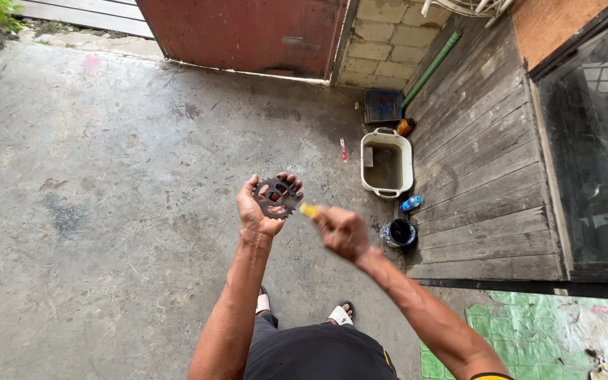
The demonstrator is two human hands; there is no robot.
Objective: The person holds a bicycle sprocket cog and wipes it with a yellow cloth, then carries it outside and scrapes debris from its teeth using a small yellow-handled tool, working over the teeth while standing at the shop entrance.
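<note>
1. Head view, looking straight down: a person stands on a stained concrete floor (107,211), both bare arms reaching forward, sandalled feet visible below.
2. Left hand (258,207) is raised palm up, its grip closed around a sprocket (276,198), fingers curled over the far rim and thumb on the near side.
3. Sprocket: a dark, flat metal ring with pointed teeth all round and cut-out openings in the middle. It looks dull and grimy, with no bright clean metal showing.
4. Right hand (343,232) is blurred, its grip tight on a small tool with a yellow handle (309,210), whose tip touches the sprocket's right edge. The tool's working end cannot be made out.
5. Judging by the grime, cleaning or working of the sprocket seems under way, with much left.
6. Nearby on the floor, well apart from the hands: a white plastic basin (386,163), a small blue bottle (410,203), a dark round tin (398,232), beside wooden decking (473,176).
</note>
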